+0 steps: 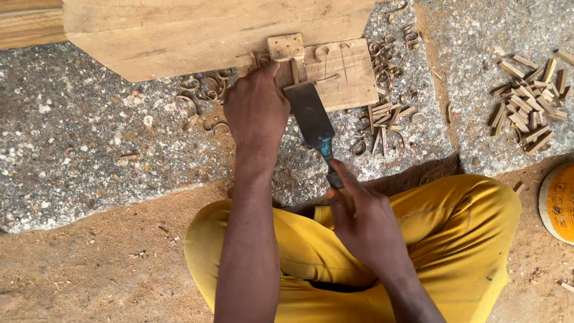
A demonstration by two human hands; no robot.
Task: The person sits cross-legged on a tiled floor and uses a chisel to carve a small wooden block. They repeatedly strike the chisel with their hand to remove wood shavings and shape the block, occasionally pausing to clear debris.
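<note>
My right hand grips the handle of a wide flat chisel, whose blade edge rests on a thin wooden stick. My left hand presses down beside the blade, fingertips holding that stick against a flat wooden board lying on the stone. A small square wood block sits just beyond the fingertips, against a large timber beam.
Curled wood shavings lie around the board. Cut sticks are piled at the right and near the board. A round yellow-and-white tin sits at the right edge. My yellow-trousered knees are over sawdust-covered ground.
</note>
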